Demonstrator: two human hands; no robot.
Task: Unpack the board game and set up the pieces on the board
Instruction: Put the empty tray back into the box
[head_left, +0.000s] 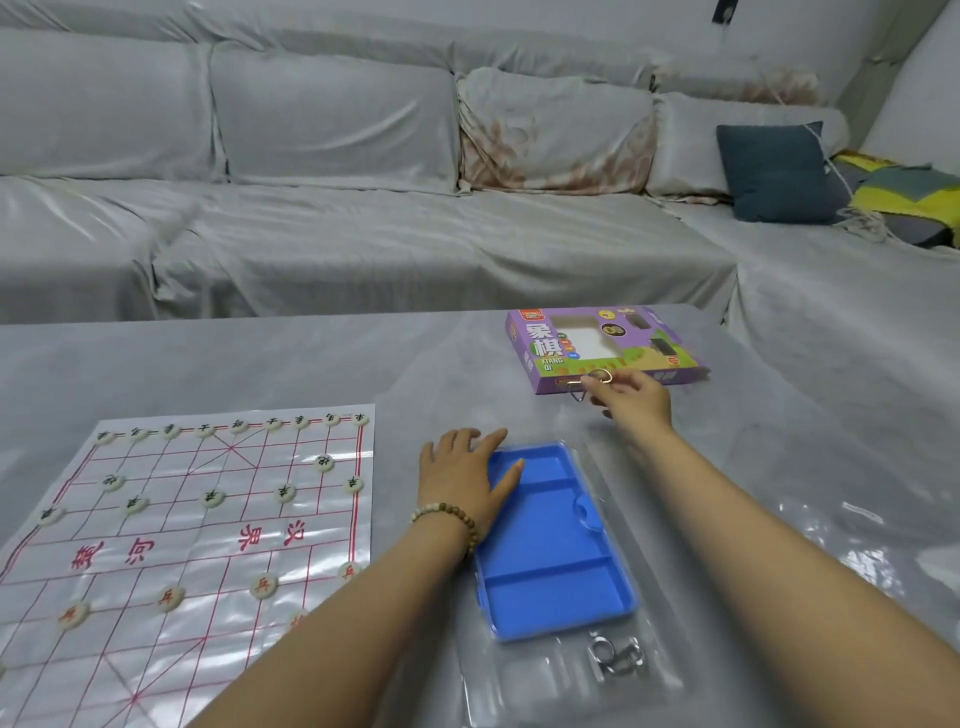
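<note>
Left hand (462, 475) flat on tray (556, 597) | right hand (636, 402) pinching wire clip (598, 375) by box (524, 338) | board (182, 545) lower left

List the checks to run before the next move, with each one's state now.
1. Left hand steadies blue tray: ok, palm on its far corner.
2. Tray emptied: ok, compartments bare.
3. Right hand grips wire loop: ok, pinched at fingertips.
4. Far-side pieces placed on board: ok.
5. Near-side rows complete: cannot tell, arm and frame edge hide them.
6. Box emptied: cannot tell.
</note>
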